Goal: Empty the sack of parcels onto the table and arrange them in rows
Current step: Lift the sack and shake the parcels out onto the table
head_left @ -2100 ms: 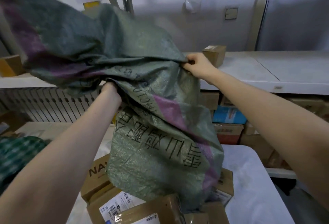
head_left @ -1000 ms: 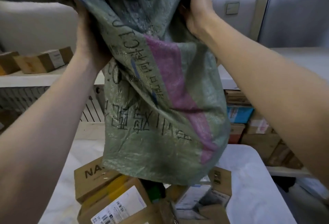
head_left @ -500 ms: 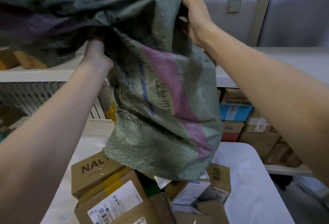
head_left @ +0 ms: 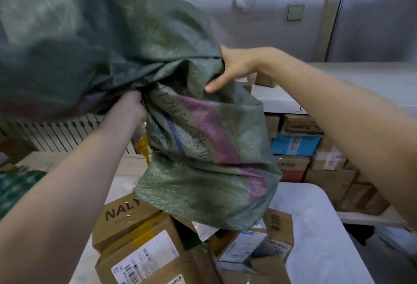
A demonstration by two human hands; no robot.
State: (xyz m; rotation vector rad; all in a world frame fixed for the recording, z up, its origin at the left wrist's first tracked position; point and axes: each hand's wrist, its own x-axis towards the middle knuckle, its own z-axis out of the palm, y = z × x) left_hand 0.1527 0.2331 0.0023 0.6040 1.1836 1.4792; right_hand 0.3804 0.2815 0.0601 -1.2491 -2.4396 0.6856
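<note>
- Sack (head_left: 203, 148): where is it against the hands?
- Held up between them, above the table (head_left: 316, 227). The left hand (head_left: 129, 107) is at its left side, fist sunk in a bunch of the green cloth, fingers hidden in the folds. The upper part billows over that hand towards the far left. The lower part, with the pink stripe, hangs down just to the right of it.
- And the right hand?
- The right hand (head_left: 237, 67) grips the sack's right edge, higher than the left hand, with the thumb stretched across the front of the cloth and the fingers tucked behind it.
- The parcels?
- The parcels (head_left: 140, 245) lie in a heap on the table, straight under the sack's ragged lower edge. I cannot tell whether that edge touches the top ones. Further right, more boxes (head_left: 295, 143) stand under a white shelf (head_left: 338, 80).
</note>
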